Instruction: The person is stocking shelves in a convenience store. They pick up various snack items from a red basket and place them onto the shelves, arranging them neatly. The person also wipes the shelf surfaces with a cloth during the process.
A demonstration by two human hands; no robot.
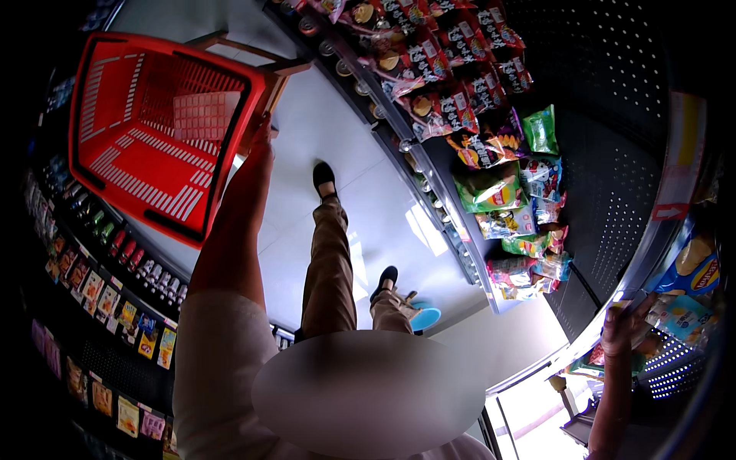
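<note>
A large red plastic shopping basket [215, 63] is tilted at the upper left, with a pale gridded sheet or panel [206, 116] inside it. My left hand [261, 138] is at the basket's right rim, beside a brown wooden frame [279, 95]; its fingers are mostly hidden, so the grip is unclear. On the right, my right hand [624, 328] reaches to the front edge of a snack shelf [641, 270], close to a light blue snack packet [681, 316] and a blue chip bag [698, 267]. Shadow hides what its fingers touch.
Bagged snacks [494, 187] crowd a black perforated shelf [604, 230], with cans [344, 68] lower down. Bottles [135, 259] and hanging packets [129, 313] line the left shelving. Two legs in brown trousers [328, 259] and a light blue round object [426, 316] are over the pale tiled floor [368, 167].
</note>
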